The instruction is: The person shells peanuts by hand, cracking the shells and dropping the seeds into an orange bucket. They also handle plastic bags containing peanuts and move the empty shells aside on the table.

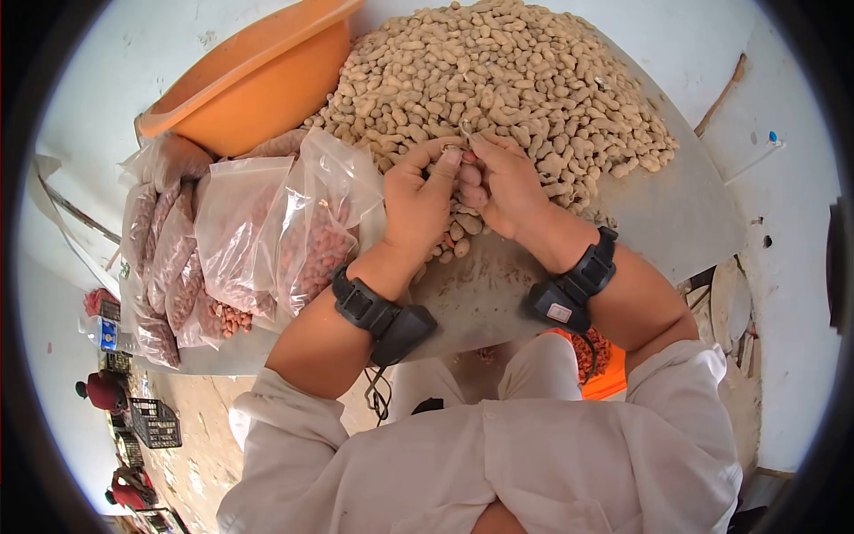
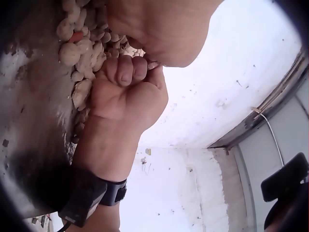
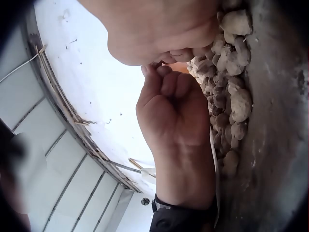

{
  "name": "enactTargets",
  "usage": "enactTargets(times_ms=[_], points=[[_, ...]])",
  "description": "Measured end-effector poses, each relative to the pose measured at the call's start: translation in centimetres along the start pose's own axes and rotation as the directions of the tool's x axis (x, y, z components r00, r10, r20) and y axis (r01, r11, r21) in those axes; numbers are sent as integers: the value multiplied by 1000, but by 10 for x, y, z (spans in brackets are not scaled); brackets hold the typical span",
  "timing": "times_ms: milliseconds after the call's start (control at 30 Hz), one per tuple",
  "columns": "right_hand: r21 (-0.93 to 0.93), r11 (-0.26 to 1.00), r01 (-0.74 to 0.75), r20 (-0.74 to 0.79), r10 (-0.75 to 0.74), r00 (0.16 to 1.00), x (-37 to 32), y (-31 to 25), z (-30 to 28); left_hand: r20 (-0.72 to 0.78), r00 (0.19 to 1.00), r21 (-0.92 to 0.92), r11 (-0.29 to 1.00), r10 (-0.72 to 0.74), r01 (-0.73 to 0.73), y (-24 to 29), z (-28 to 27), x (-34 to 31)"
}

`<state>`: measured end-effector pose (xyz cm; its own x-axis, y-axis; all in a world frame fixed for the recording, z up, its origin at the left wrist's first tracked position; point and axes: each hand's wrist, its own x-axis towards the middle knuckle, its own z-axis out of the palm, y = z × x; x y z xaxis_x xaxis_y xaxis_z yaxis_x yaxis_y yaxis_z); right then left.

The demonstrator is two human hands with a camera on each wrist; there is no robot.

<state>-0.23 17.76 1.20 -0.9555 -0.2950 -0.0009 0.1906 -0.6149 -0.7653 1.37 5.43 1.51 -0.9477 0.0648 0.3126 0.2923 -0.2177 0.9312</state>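
My left hand (image 1: pixel 420 194) and right hand (image 1: pixel 514 185) meet over the near edge of a heap of peanuts in shells (image 1: pixel 498 76). Between their fingertips they pinch a peanut (image 1: pixel 469 156), its reddish kernel showing; fingers cover most of it. Both thumbs are bent in toward it. In the left wrist view the right hand (image 2: pixel 128 92) has its fingers curled toward the palm. The left hand (image 3: pixel 174 106) shows likewise curled fingers in the right wrist view. Several loose peanuts (image 1: pixel 458 233) lie just beneath the hands on the metal tabletop (image 1: pixel 485 298).
An orange basin (image 1: pixel 267 89) leans behind several clear bags of shelled peanuts (image 1: pixel 311 254) on the left. Under the table's near edge an orange container (image 1: pixel 609 383) holds red kernels. Black crates (image 1: pixel 156 423) and other people stand at the far lower left.
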Motion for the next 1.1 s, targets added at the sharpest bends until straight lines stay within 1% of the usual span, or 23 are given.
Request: enactTargets(times_ms=[67, 100, 133, 167, 200, 267, 367, 467, 567, 667, 767, 867, 967, 1067, 1100], points=[[91, 992, -86, -67, 93, 993, -2, -3, 3, -5, 998, 87, 994, 61, -60, -8, -5, 4], [108, 990, -95, -52, 101, 994, -1, -3, 2, 11, 982, 242, 953, 186, -183, -10, -8, 6], [125, 987, -105, -36, 110, 993, 0, -2, 0, 48, 951, 386, 873, 305, -299, -12, -10, 8], [142, 983, -114, -22, 118, 993, 1, -2, -2, 103, 906, 514, 758, 411, -402, -13, -11, 9], [150, 983, -109, -31, 115, 993, 2, -2, -3, 130, 897, 534, 732, 424, -423, -11, -11, 9], [166, 981, -103, -52, 113, 992, 2, 0, -4, 182, 877, 569, 681, 444, -462, -6, -9, 8], [213, 971, -112, -31, 121, 992, 5, 3, -9, 224, 854, 605, 620, 469, -499, -3, -10, 8], [215, 969, -119, -22, 126, 992, 5, 2, -7, 267, 874, 613, 628, 406, -479, 2, -10, 8], [244, 961, -130, -8, 136, 991, 7, 4, -9, 376, 801, 600, 536, 466, -594, 2, -9, 9], [245, 962, -122, 7, 125, 992, 6, 6, -10, 407, 792, 606, 514, 456, -607, 0, -13, 12], [245, 958, -150, -17, 159, 987, 3, 2, -4, 354, 819, 630, 533, 451, -566, 1, -16, 13], [258, 955, -147, -18, 157, 987, 2, 2, -4, 356, 810, 607, 544, 465, -579, 2, -16, 13], [228, 961, -159, -44, 173, 984, 0, -1, -1, 394, 795, 616, 510, 462, -601, 4, -15, 13], [223, 966, -129, -150, 165, 975, 3, 2, 2, 454, 798, 660, 452, 397, -601, 5, -20, 16], [207, 968, -142, -73, 160, 984, 4, 2, -1, 448, 804, 666, 454, 390, -591, 5, -21, 16]])
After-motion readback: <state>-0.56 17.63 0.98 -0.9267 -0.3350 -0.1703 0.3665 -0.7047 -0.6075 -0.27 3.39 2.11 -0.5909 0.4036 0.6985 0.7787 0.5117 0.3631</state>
